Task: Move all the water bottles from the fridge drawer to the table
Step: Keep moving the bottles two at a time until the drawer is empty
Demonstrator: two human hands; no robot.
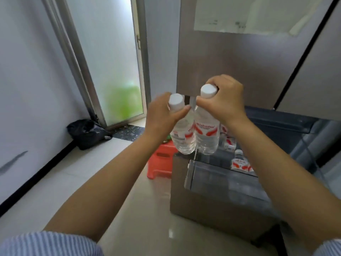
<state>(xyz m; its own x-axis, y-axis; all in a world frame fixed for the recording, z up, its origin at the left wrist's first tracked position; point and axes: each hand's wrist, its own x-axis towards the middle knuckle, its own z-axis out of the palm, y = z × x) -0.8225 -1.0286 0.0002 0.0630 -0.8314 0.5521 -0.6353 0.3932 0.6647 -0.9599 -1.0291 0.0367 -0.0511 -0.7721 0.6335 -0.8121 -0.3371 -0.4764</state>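
Two clear plastic bottles with white caps, lifted above the open grey fridge drawer point(221, 182).

Left hand point(162, 115) gripping one neck point(182, 133), right hand point(225, 100) the other point(207, 135); upright, touching; more bottles point(239, 161) below right; table unseen.

You're holding two clear, white-capped water bottles point(195, 133) upright by their necks above the open fridge drawer point(221, 174); more bottles point(239, 162) are sitting inside it.

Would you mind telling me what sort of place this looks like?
Probably a small kitchen or utility room: a steel fridge with its drawer pulled open, a tiled floor, and a frosted glass door.
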